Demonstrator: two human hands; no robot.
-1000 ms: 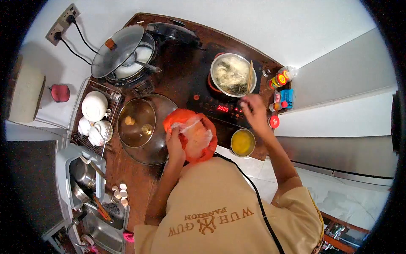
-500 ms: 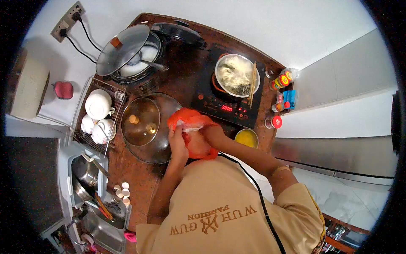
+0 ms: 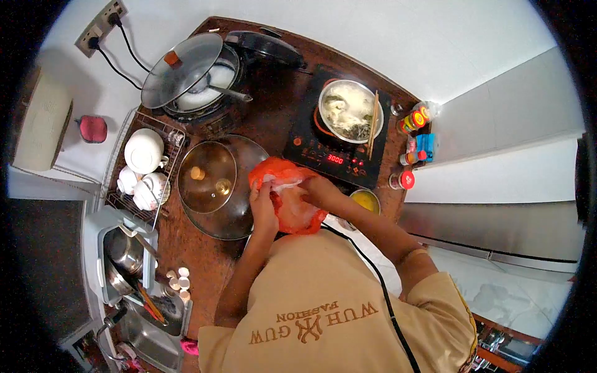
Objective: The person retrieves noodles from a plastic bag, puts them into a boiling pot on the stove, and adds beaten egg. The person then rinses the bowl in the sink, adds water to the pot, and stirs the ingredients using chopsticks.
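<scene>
A red plastic bag is held close in front of my chest, with a whitish, translucent layer showing at its opening. My left hand grips the bag's left side, fingers closed at the rim. At the opposite side, my right hand has its fingers curled at the bag's mouth; the fingertips are partly hidden. What lies inside the bag cannot be made out. Beyond the bag, a pot of pale, foamy food stands on an induction cooker reading 3000, with chopsticks across its rim.
Glass lids lie left of the bag. A bowl of yellow liquid sits near my right forearm. Seasoning jars line the right edge. Further left are a dish rack, eggshells, a sink and a lidded cooker.
My right hand has shifted slightly up and right at the bag's mouth. The pale foam in the pot has sunk, with more dark food showing.
</scene>
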